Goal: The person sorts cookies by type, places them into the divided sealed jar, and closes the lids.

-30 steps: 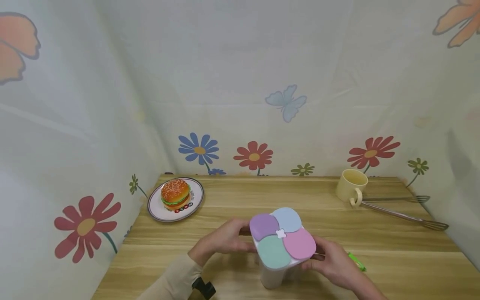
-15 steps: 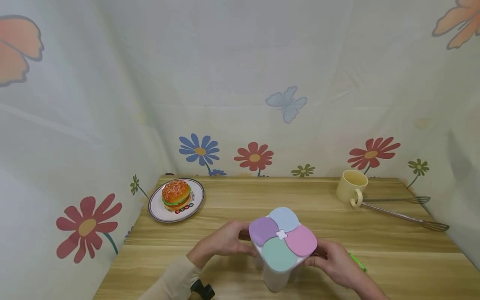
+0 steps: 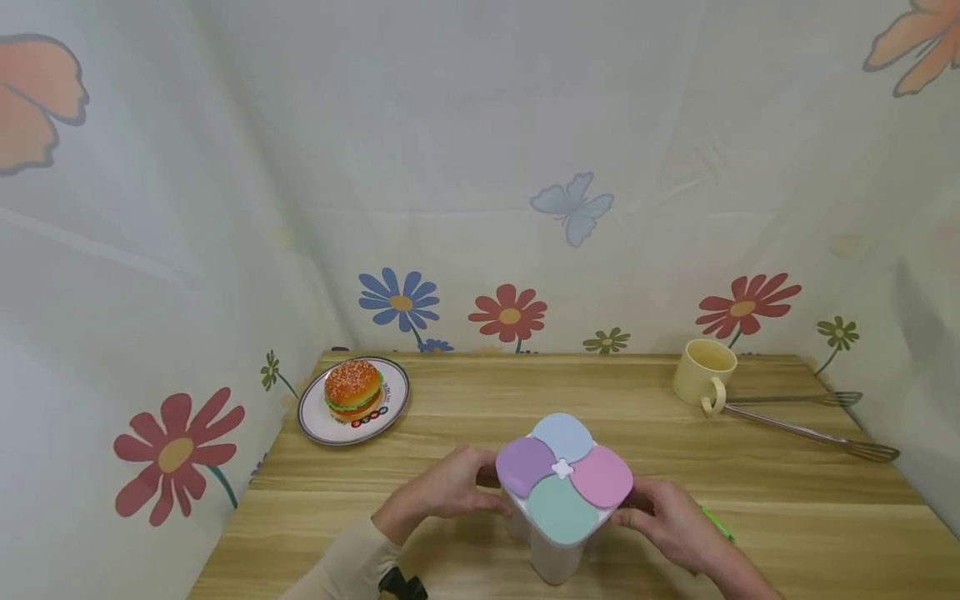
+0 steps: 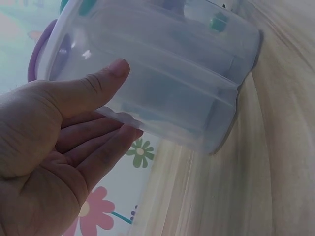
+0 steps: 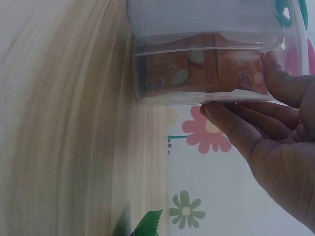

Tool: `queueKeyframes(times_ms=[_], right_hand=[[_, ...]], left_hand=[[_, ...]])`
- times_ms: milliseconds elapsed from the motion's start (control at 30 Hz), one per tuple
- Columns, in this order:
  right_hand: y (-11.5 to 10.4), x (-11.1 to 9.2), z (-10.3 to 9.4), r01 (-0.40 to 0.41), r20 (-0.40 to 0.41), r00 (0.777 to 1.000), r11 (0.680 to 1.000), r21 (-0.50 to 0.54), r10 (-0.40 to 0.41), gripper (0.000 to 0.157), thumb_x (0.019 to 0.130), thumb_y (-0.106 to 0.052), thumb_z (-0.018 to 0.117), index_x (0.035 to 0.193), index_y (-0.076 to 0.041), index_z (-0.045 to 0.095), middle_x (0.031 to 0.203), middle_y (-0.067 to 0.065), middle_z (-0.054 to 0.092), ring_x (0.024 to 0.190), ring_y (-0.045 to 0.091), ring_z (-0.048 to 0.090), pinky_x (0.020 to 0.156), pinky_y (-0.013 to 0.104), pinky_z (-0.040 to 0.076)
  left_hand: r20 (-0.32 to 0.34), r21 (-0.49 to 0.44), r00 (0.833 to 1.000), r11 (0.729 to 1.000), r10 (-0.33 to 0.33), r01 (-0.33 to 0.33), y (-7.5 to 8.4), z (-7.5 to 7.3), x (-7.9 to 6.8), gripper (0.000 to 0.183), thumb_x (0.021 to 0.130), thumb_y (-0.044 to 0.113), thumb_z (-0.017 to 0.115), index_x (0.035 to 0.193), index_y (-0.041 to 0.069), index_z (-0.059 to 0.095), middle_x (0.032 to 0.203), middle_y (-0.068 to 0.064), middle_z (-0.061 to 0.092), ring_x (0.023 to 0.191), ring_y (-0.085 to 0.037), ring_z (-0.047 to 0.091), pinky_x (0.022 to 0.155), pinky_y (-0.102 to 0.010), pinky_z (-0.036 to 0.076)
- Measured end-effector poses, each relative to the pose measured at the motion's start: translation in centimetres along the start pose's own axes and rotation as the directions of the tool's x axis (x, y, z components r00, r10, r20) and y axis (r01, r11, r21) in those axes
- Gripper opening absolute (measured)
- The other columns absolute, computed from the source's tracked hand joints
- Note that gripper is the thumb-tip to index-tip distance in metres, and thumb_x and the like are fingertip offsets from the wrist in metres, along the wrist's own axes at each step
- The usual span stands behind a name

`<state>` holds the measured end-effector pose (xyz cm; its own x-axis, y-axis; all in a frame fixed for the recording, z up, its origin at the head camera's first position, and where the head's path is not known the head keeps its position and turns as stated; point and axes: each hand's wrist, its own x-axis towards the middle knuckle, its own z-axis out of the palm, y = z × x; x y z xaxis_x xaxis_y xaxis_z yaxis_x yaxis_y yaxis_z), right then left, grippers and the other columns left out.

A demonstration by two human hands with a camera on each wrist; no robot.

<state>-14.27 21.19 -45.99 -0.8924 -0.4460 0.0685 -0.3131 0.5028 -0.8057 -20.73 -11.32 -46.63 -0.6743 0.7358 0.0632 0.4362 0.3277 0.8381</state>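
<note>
A clear plastic storage box stands upright on the table between my hands. Its lid has four rounded petals in purple, blue, pink and green around a small white centre. In the head view my left hand grips the box's left side near the top; the left wrist view shows thumb and fingers on either side of a corner. My right hand holds the opposite side. Through the wall in the right wrist view, an orange packet shows inside one compartment. Another compartment holds something green, too blurred to identify.
A plate with a hamburger sits at the back left. At the back right are a yellow mug and two metal whisks. A bright green wrapper lies beside my right hand.
Between my hands the box has turned slightly counterclockwise, seen from above. Both hands keep their hold, with barely any shift. The other things stay where they were.
</note>
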Motion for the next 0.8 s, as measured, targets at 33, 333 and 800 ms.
queueKeyframes(times_ms=[33, 333, 800], right_hand=[[0.0, 0.0, 0.0, 0.002, 0.000, 1.000, 1.000, -0.005, -0.002, 0.039, 0.090, -0.035, 0.066, 0.114, -0.006, 0.066, 0.111, 0.009, 0.071, 0.101, 0.008, 0.065, 0.081, 0.023, 0.055], [0.3, 0.1, -0.2, 0.001, -0.019, 1.000, 0.998, -0.060, -0.002, 0.038, 0.091, -0.035, 0.065, 0.115, -0.005, 0.068, 0.112, 0.009, 0.071, 0.102, 0.012, 0.066, 0.082, 0.027, 0.056], [1.1, 0.7, -0.3, 0.009, -0.041, 0.999, 0.996, -0.085, -0.013, 0.037, 0.092, -0.040, 0.062, 0.116, -0.012, 0.068, 0.113, 0.003, 0.071, 0.105, 0.012, 0.064, 0.085, 0.027, 0.054]], left_hand=[[-0.003, 0.001, 1.000, 1.000, -0.004, 0.004, 0.0, 0.1, -0.1, 0.045, 0.076, 0.014, 0.082, 0.118, 0.012, 0.066, 0.115, 0.000, 0.070, 0.105, -0.005, 0.065, 0.088, -0.019, 0.052], [-0.033, 0.009, 0.999, 0.999, -0.035, 0.035, 0.6, 0.6, -0.5, 0.042, 0.075, 0.016, 0.084, 0.114, 0.012, 0.068, 0.110, 0.002, 0.072, 0.101, -0.004, 0.066, 0.086, -0.020, 0.054], [-0.094, 0.057, 0.995, 0.998, -0.032, 0.037, 1.0, 1.5, -1.1, 0.045, 0.071, 0.024, 0.087, 0.111, 0.016, 0.070, 0.105, 0.006, 0.073, 0.094, -0.001, 0.066, 0.082, -0.020, 0.055]])
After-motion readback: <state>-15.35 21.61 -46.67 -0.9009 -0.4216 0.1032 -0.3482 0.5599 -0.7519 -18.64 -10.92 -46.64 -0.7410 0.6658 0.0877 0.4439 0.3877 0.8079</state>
